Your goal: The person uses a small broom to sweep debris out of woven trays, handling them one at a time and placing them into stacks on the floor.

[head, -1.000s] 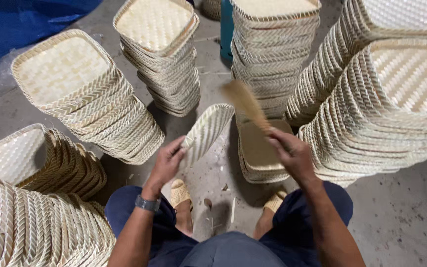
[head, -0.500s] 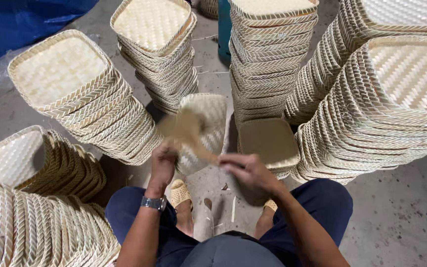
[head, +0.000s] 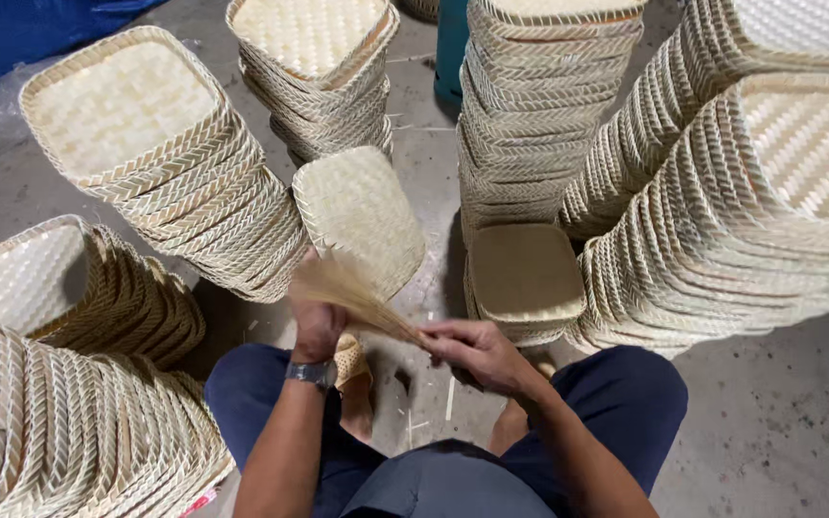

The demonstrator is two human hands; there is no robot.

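Between the knees, above the concrete floor (head: 779,432), the left hand (head: 317,321) grips a pale square woven bamboo tray (head: 362,216); the right hand (head: 477,350) clasps a straw-coloured fibre brush (head: 347,286), now swept lower-left across the tray than half a second ago.

**Grey concrete floor crowded with basket stacks**

The concrete floor (head: 779,432) is grey and stained (a few thin splints (head: 448,398) lie scattered on it). Tall stacks of woven trays (head: 175,192) stand directly on it all round: leaning piles at the left edge, upright ones along the far edge, more at the right. A low stack (head: 527,278) sits mid-floor. A blue tarp (head: 21,34) covers the far left corner.
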